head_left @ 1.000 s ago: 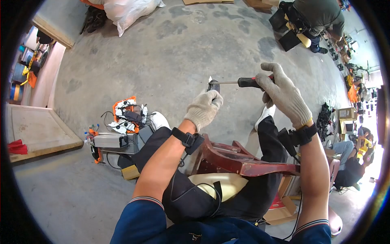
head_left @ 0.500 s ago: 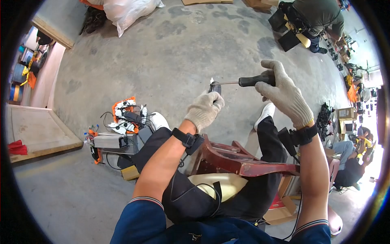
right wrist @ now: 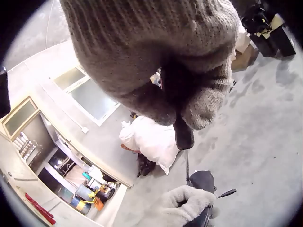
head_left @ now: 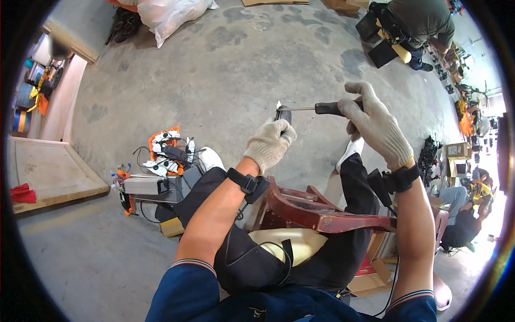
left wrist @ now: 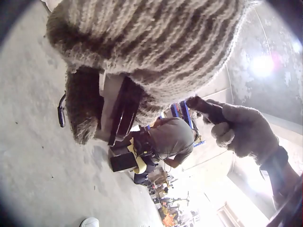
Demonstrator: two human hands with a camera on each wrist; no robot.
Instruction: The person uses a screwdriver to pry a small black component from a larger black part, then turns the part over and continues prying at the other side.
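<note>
A knitted glove covers my left hand [head_left: 271,144], which grips a small black device [head_left: 284,114] over the floor. In the right wrist view, a short black cable stub [right wrist: 227,193] sticks out beside the device. My gloved right hand [head_left: 378,126] holds a screwdriver [head_left: 327,108] by its black handle, forefinger raised. Its thin metal shaft runs level to the left, with the tip right at the device's upper end. In the left wrist view, the glove hides much of the black device [left wrist: 127,111].
A red-brown wooden chair [head_left: 343,221] stands between my legs. Left of my foot lie a finned metal box [head_left: 145,186] and an orange-and-white part [head_left: 166,153] with cables. A white sack [head_left: 171,16] is at the back, and a person [head_left: 421,21] bends over at the upper right.
The screwdriver handle has turned in my right hand, its fingers shifting slightly. My left hand and the black device stay almost in place.
</note>
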